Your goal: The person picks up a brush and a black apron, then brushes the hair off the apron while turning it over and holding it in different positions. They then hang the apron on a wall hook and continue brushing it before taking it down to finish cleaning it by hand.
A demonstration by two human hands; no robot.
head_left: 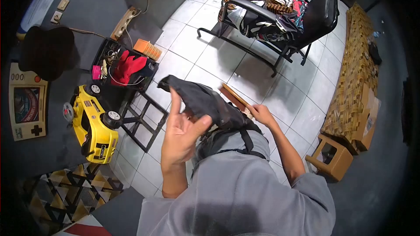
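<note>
- The person stands over the tiled floor (210, 48) and holds a dark fabric piece (205, 100) up in front of the chest, between both hands and clear of the ground. I cannot tell whether it is a garment or a soft bag.
- The left hand (181, 133) is raised with the palm turned back towards its owner. The thumb presses the cloth against the fingers (175, 100), which stand up along its near side, so it is a pinch rather than a fist.
- The right hand (261, 114) is lower and further out, its fingers curled shut into the other end of the cloth. Part of that grip is hidden by folds.
- Held at two ends like this, I'd say the piece stays spread out instead of bunching, and its weight is shared between the hands.
- Its long axis runs on a slant from a loose corner high on the person's left down to the right hand. The free corner points up and away to the left. Thin straps (247, 142) hang from the middle towards the grey sweatshirt (245, 192).
- Just beyond the cloth a wooden board (232, 95) lies on the floor.
- A yellow toy car (94, 124) sits to the left beside a crate (151, 67) with something red in it, and a black chair (321, 15) heaped with clothes stands well apart.
</note>
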